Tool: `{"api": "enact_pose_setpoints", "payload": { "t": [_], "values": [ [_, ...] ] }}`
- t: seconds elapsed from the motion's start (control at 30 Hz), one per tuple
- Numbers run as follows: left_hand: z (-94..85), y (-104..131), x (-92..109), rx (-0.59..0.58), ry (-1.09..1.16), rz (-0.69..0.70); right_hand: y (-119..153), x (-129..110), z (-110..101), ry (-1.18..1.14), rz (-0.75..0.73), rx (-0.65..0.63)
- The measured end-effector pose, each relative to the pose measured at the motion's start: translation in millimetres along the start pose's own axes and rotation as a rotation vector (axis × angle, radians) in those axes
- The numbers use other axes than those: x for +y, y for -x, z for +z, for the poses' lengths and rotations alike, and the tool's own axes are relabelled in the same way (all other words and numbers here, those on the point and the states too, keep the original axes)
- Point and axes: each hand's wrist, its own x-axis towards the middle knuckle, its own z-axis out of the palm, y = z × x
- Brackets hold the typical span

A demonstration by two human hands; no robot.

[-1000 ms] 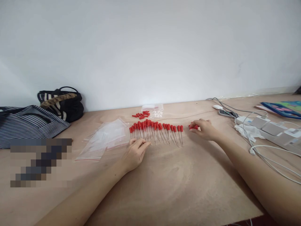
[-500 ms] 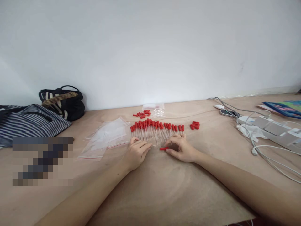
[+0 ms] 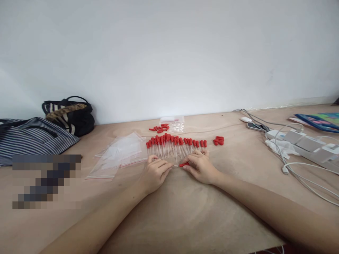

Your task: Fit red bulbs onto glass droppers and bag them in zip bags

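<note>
My left hand (image 3: 156,173) is closed on a thin clear dropper tube (image 3: 175,166), whose end pokes out past the fingertips to the right. Facing it, my right hand (image 3: 200,166) pinches a red rubber bulb (image 3: 183,164). A small gap separates the tube's end from the bulb. Just beyond both hands, several droppers with red bulbs (image 3: 166,137) lie side by side in a row, their clear tubes pointing toward me. Part of the tubes is hidden behind my fingers.
Loose red bulbs (image 3: 159,128) and a bag of clear tubes (image 3: 177,127) lie behind the row; more bulbs (image 3: 218,140) sit to the right. Clear zip bags (image 3: 106,165) are spread at left, near striped bags (image 3: 39,135). A power strip (image 3: 315,148) with cables stands at right.
My two hands have come slightly closer together, with the red bulb nearer the tube's end. The view has shifted a little.
</note>
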Motion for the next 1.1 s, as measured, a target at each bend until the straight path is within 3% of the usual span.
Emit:
{"api": "enact_pose_setpoints", "payload": {
  "t": [1.1],
  "values": [
    [7.2, 1.6, 7.9, -0.007, -0.004, 0.020, 0.5, -3.1, 3.9, -0.135, -0.050, 0.006]
  ]
}}
